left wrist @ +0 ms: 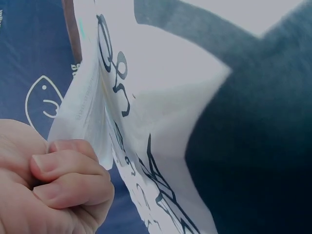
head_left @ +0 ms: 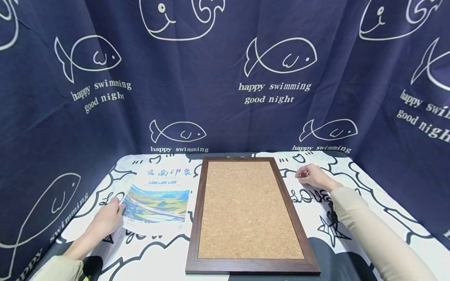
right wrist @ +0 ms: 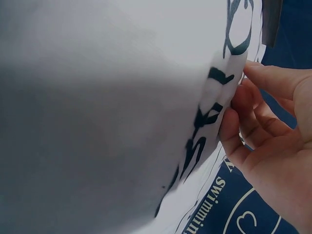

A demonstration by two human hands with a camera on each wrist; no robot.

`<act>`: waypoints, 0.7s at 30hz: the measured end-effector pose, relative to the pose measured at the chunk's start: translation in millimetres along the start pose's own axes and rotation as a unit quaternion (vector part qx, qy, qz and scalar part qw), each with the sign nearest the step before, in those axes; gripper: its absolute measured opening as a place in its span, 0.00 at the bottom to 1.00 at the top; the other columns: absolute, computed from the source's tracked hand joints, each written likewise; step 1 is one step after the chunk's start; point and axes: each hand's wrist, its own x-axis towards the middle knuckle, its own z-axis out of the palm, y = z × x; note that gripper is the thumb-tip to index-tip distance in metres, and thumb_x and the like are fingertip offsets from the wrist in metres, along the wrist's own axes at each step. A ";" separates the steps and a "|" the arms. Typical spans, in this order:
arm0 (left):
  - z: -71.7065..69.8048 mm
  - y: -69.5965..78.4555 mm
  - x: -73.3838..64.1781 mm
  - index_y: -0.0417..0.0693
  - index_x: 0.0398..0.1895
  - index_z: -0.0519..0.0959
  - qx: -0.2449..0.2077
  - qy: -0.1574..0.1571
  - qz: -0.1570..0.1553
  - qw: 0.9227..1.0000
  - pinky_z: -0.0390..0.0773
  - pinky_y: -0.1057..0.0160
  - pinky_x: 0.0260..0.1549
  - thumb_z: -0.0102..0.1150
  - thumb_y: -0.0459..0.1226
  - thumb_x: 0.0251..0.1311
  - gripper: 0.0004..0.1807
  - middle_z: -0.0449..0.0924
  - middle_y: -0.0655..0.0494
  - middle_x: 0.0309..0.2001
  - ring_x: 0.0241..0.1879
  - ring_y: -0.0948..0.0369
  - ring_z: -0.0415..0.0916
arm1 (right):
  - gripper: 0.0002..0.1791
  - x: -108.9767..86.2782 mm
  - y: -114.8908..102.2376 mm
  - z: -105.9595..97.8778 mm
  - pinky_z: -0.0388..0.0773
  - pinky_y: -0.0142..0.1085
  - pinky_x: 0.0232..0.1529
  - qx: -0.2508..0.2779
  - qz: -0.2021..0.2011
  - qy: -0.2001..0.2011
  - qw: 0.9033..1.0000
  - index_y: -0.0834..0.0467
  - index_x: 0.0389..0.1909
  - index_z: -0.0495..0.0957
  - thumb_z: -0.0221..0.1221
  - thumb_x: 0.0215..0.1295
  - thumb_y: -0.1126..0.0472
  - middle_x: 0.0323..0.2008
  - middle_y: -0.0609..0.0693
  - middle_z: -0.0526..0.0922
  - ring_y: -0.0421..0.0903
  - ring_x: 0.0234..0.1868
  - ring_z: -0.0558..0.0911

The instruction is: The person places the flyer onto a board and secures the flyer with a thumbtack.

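Note:
A poster (head_left: 159, 207), printed with a landscape and Chinese characters, lies left of the corkboard (head_left: 249, 210). My left hand (head_left: 109, 216) pinches the poster's left edge. In the left wrist view, the paper (left wrist: 80, 112) lifts and bends above the curled fingers of the left hand (left wrist: 68, 185). My right hand (head_left: 314, 177) is at the table right of the board's upper part. Its thumb and fingers are bent close together at the patterned cloth in the right wrist view, where the hand (right wrist: 273, 126) hides what lies between the fingertips. A tiny dark spot shows there in the head view.
The corkboard's brown wooden frame (head_left: 253, 266) lies flat in the middle of the table. A white cloth (head_left: 158, 261) with black drawings covers the table. Dark blue curtains (head_left: 225, 97) with fish prints surround its back and sides.

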 end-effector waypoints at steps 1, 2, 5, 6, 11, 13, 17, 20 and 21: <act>0.0 -0.5 0.2 0.24 0.43 0.63 -0.007 0.003 0.002 1.000 0.66 0.62 0.19 0.32 0.32 0.73 0.14 0.71 0.40 0.26 0.22 0.56 0.68 | 0.06 0.3 0.4 0.1 0.63 0.32 0.30 -0.001 0.003 -0.001 1.000 0.65 0.32 0.83 0.63 0.52 0.73 0.24 0.53 0.78 0.40 0.25 0.68; 0.0 -1.1 0.3 0.25 0.42 0.63 -0.014 0.005 0.001 1.000 0.66 0.62 0.19 0.32 0.32 0.73 0.13 0.70 0.41 0.26 0.23 0.57 0.67 | 0.06 0.5 0.6 0.2 0.63 0.32 0.31 -0.001 0.007 -0.001 1.000 0.65 0.32 0.83 0.63 0.52 0.73 0.24 0.52 0.78 0.40 0.25 0.68; 0.2 -2.4 0.3 0.29 0.40 0.63 -0.044 0.002 -0.011 0.999 0.64 0.63 0.20 0.31 0.33 0.73 0.13 0.69 0.44 0.26 0.23 0.57 0.65 | 0.06 0.7 0.7 0.0 0.62 0.33 0.32 -0.007 0.004 -0.002 1.000 0.65 0.32 0.83 0.63 0.52 0.73 0.24 0.53 0.77 0.41 0.26 0.68; 0.4 -2.7 0.2 0.30 0.40 0.63 -0.056 -0.001 -0.019 0.998 0.64 0.63 0.20 0.30 0.34 0.74 0.13 0.69 0.45 0.27 0.24 0.58 0.65 | 0.06 0.5 0.2 -0.1 0.62 0.33 0.32 -0.009 0.004 -0.001 1.000 0.65 0.32 0.83 0.63 0.52 0.73 0.24 0.53 0.77 0.41 0.26 0.68; 1.0 -2.9 0.5 0.31 0.43 0.63 -0.098 0.000 -0.053 0.994 0.66 0.64 0.20 0.26 0.38 0.76 0.17 0.71 0.45 0.30 0.26 0.58 0.65 | 0.06 -0.1 -1.6 -0.5 0.62 0.33 0.32 -0.010 0.005 0.002 1.000 0.65 0.31 0.83 0.63 0.51 0.72 0.24 0.52 0.77 0.41 0.26 0.68; 0.8 -2.2 0.7 0.31 0.45 0.63 -0.108 0.005 -0.062 0.992 0.66 0.64 0.20 0.25 0.40 0.77 0.19 0.72 0.43 0.32 0.26 0.58 0.65 | 0.06 0.0 -0.4 -0.4 0.62 0.33 0.32 -0.006 0.005 0.005 1.000 0.65 0.31 0.83 0.63 0.51 0.72 0.24 0.51 0.77 0.40 0.26 0.68; -0.3 0.0 -0.1 0.31 0.48 0.62 -0.130 0.007 -0.076 0.989 0.64 0.64 0.17 0.24 0.41 0.77 0.20 0.72 0.45 0.32 0.24 0.59 0.63 | 0.05 -1.2 3.6 -0.7 0.62 0.32 0.31 0.011 -0.013 0.014 1.000 0.62 0.29 0.83 0.63 0.49 0.71 0.22 0.48 0.76 0.39 0.25 0.68; -1.0 1.1 -1.1 0.31 0.50 0.61 -0.150 0.003 -0.083 0.985 0.63 0.65 0.13 0.23 0.42 0.77 0.21 0.70 0.50 0.26 0.18 0.62 0.61 | 0.05 -1.5 7.7 -0.1 0.60 0.31 0.29 0.032 -0.037 0.020 0.999 0.61 0.27 0.83 0.63 0.48 0.70 0.20 0.45 0.75 0.38 0.24 0.67; -1.1 1.3 -1.4 0.30 0.51 0.61 -0.157 0.003 -0.084 0.984 0.63 0.65 0.13 0.23 0.42 0.77 0.21 0.69 0.51 0.25 0.17 0.62 0.60 | 0.05 -1.6 7.7 -0.1 0.60 0.31 0.29 0.034 -0.039 0.019 0.998 0.61 0.27 0.83 0.63 0.48 0.71 0.20 0.45 0.75 0.38 0.23 0.67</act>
